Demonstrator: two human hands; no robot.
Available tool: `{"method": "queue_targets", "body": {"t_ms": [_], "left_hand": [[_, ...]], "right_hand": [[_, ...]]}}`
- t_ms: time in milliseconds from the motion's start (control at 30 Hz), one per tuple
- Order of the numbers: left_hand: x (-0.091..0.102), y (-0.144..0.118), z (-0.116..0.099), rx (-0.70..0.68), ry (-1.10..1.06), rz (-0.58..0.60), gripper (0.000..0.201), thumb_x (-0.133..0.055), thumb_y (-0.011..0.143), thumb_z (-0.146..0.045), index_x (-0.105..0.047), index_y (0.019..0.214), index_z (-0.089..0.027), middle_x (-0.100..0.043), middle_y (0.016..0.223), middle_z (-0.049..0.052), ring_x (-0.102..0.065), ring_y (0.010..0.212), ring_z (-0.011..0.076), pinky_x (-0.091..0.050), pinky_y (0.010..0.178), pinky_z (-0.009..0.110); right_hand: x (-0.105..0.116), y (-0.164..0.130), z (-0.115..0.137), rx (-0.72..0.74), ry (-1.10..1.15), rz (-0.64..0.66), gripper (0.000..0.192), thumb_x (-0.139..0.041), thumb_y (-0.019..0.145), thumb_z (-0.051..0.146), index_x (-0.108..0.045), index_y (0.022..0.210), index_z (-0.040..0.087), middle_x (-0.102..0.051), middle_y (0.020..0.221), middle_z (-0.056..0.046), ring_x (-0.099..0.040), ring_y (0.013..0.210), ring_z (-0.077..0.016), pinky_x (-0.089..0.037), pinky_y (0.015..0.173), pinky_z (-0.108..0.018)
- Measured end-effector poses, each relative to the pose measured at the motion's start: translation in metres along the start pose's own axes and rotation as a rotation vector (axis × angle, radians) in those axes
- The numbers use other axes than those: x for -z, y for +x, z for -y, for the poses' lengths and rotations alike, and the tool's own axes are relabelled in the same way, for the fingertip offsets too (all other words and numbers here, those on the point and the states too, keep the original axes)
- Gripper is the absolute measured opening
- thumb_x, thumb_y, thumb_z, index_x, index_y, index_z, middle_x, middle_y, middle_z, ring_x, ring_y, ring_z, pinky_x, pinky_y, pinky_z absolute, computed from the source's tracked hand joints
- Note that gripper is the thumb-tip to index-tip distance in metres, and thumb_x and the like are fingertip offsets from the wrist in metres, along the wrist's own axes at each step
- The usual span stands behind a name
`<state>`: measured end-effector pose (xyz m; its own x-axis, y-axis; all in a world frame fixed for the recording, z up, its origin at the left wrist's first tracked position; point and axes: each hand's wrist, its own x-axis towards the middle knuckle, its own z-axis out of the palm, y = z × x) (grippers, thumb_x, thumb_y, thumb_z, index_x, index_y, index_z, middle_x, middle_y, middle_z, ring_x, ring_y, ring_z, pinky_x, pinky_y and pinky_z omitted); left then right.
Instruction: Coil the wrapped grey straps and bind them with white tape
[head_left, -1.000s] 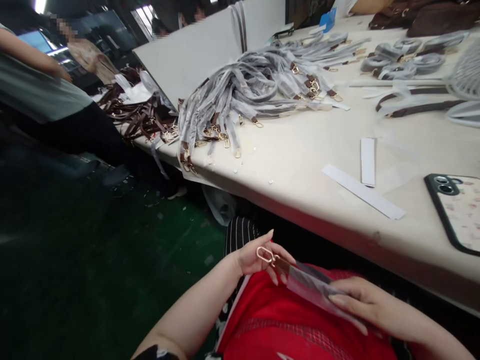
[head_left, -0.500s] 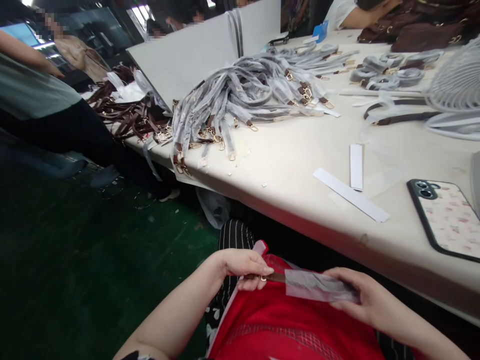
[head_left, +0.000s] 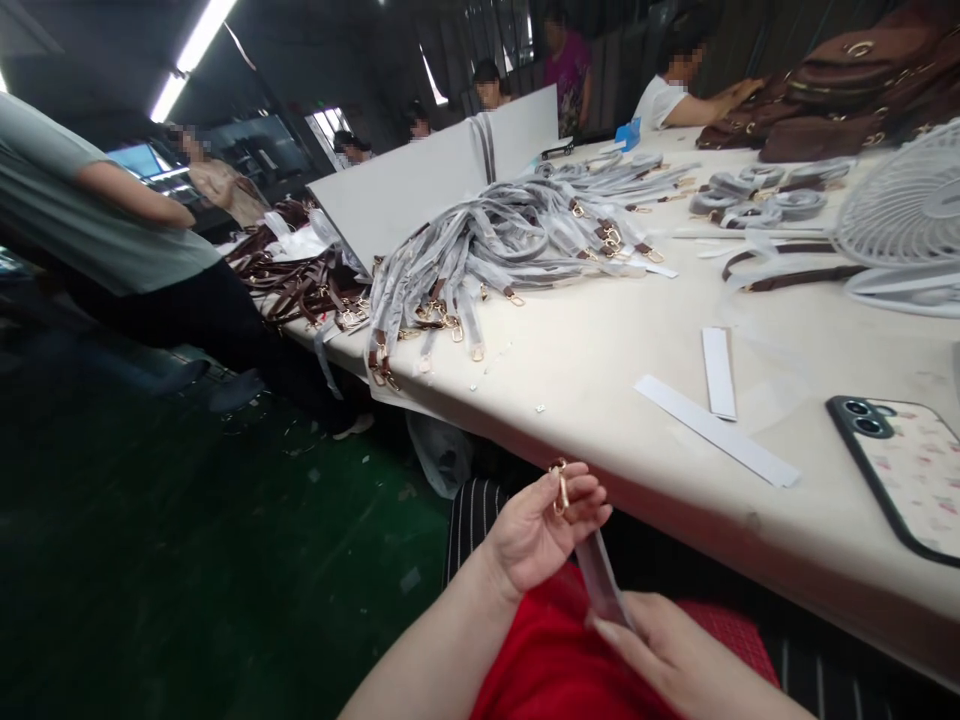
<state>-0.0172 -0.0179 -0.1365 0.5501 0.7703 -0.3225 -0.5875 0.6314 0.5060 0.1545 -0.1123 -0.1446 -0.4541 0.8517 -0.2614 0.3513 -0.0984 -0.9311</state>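
Observation:
A bag strap (head_left: 600, 578) in a clear plastic sleeve slants between my two hands over the red cloth on my lap. At its upper end, my left hand (head_left: 546, 525) is closed on the strap, palm up, with a gold metal clasp (head_left: 561, 492) between thumb and fingers. Lower down, my right hand (head_left: 651, 640) pinches the sleeved part between thumb and fingers. The strap's far end is hidden behind my right hand. Both hands are below the table's front edge.
Sleeved straps (head_left: 480, 235) lie heaped on the white table (head_left: 570, 350), with bare brown straps (head_left: 300, 280) farther left. White strips (head_left: 716, 430), a phone (head_left: 896, 470), a fan (head_left: 907, 200) and brown bags (head_left: 817, 110) are on the right. A person (head_left: 112, 210) stands at left.
My left hand has risen and turned palm up, bringing the gold clasp into view. The strap has swung from nearly level to a steep slant. My right hand has moved left and down.

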Motion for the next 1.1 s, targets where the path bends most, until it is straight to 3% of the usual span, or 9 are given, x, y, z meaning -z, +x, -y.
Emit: {"method": "queue_targets", "body": {"t_ms": [100, 267, 367, 533, 667, 733, 833, 967, 1100], "left_hand": [[-0.012, 0.004, 0.016, -0.224, 0.388, -0.029, 0.033, -0.061, 0.092, -0.037, -0.066, 0.115, -0.014, -0.074, 0.109, 0.011, -0.065, 0.11, 0.0243, -0.044, 0.104, 0.041], [-0.006, -0.014, 0.024, -0.414, 1.343, 0.149, 0.041, -0.037, 0.1, -0.031, -0.058, 0.132, -0.016, -0.069, 0.118, 0.014, -0.062, 0.11, 0.0253, -0.042, 0.101, 0.038], [-0.003, -0.028, 0.02, -0.447, 1.625, 0.266, 0.04, -0.037, 0.097, -0.025, -0.058, 0.129, -0.011, -0.066, 0.115, 0.019, -0.061, 0.104, 0.0284, -0.043, 0.096, 0.04], [-0.005, -0.04, 0.021, -0.47, 1.831, 0.222, 0.029, -0.041, 0.097, -0.03, -0.066, 0.088, -0.017, -0.062, 0.071, 0.01, -0.053, 0.063, 0.0205, -0.041, 0.069, 0.033], [-0.006, -0.045, 0.017, -0.304, 1.725, 0.201, 0.04, -0.037, 0.099, -0.037, -0.06, 0.073, -0.018, -0.057, 0.064, 0.004, -0.045, 0.056, 0.0145, -0.036, 0.063, 0.03], [-0.005, -0.048, 0.016, -0.134, 1.469, 0.145, 0.05, -0.031, 0.1, -0.047, -0.057, 0.069, -0.018, -0.051, 0.057, 0.001, -0.043, 0.051, 0.0121, -0.035, 0.057, 0.027], [-0.003, -0.051, 0.018, 0.095, 1.01, 0.051, 0.061, -0.037, 0.09, -0.071, -0.056, 0.067, -0.017, -0.041, 0.046, -0.004, -0.035, 0.04, 0.0086, -0.028, 0.044, 0.023], [-0.007, -0.053, 0.016, 0.123, 0.612, -0.011, 0.063, -0.051, 0.082, -0.074, -0.057, 0.064, -0.014, -0.036, 0.039, -0.008, -0.026, 0.033, 0.0047, -0.028, 0.039, 0.021], [-0.019, -0.049, -0.003, -0.004, 0.365, -0.146, 0.052, -0.054, 0.089, -0.062, -0.062, 0.074, -0.012, -0.033, 0.039, -0.009, -0.025, 0.033, 0.0037, -0.034, 0.043, 0.019]], "right_hand": [[-0.008, 0.011, 0.008, 0.033, 0.127, -0.043, 0.039, -0.051, 0.095, 0.051, -0.059, 0.078, 0.018, -0.057, 0.07, 0.0, -0.048, 0.066, -0.0162, -0.041, 0.065, -0.027], [0.017, 0.001, 0.014, -0.038, 0.659, -0.047, 0.041, -0.067, 0.084, 0.057, -0.056, 0.079, 0.017, -0.056, 0.057, 0.002, -0.041, 0.047, -0.01, -0.031, 0.048, -0.023], [0.035, -0.011, 0.014, -0.014, 0.845, -0.174, 0.039, -0.069, 0.083, 0.053, -0.056, 0.075, 0.018, -0.051, 0.05, 0.003, -0.038, 0.044, -0.0099, -0.026, 0.046, -0.023], [0.044, -0.01, 0.006, -0.056, 0.857, -0.262, 0.043, -0.071, 0.081, 0.056, -0.055, 0.069, 0.018, -0.048, 0.046, 0.004, -0.033, 0.04, -0.0088, -0.021, 0.044, -0.024], [0.046, 0.004, -0.007, -0.068, 0.483, -0.319, 0.04, -0.06, 0.088, 0.057, -0.057, 0.073, 0.019, -0.06, 0.058, -0.001, -0.05, 0.048, -0.014, -0.039, 0.049, -0.026], [0.042, 0.007, -0.011, 0.001, 0.106, -0.463, 0.029, -0.063, 0.087, 0.046, -0.065, 0.097, 0.019, -0.07, 0.093, -0.009, -0.064, 0.084, -0.0255, -0.051, 0.077, -0.037], [0.025, 0.008, -0.01, 0.168, -0.23, -0.475, 0.06, -0.063, 0.081, 0.024, -0.048, 0.139, 0.025, -0.051, 0.142, -0.009, -0.046, 0.13, -0.0325, -0.035, 0.11, -0.047], [-0.003, 0.02, -0.001, 0.208, -0.135, -0.192, 0.025, -0.05, 0.09, 0.02, -0.067, 0.107, 0.025, -0.07, 0.104, -0.006, -0.064, 0.096, -0.0253, -0.05, 0.09, -0.037], [-0.026, 0.042, 0.007, 0.239, 0.116, 0.037, 0.028, -0.045, 0.097, 0.038, -0.067, 0.087, 0.023, -0.071, 0.087, -0.004, -0.064, 0.078, -0.0225, -0.051, 0.078, -0.031]]}}
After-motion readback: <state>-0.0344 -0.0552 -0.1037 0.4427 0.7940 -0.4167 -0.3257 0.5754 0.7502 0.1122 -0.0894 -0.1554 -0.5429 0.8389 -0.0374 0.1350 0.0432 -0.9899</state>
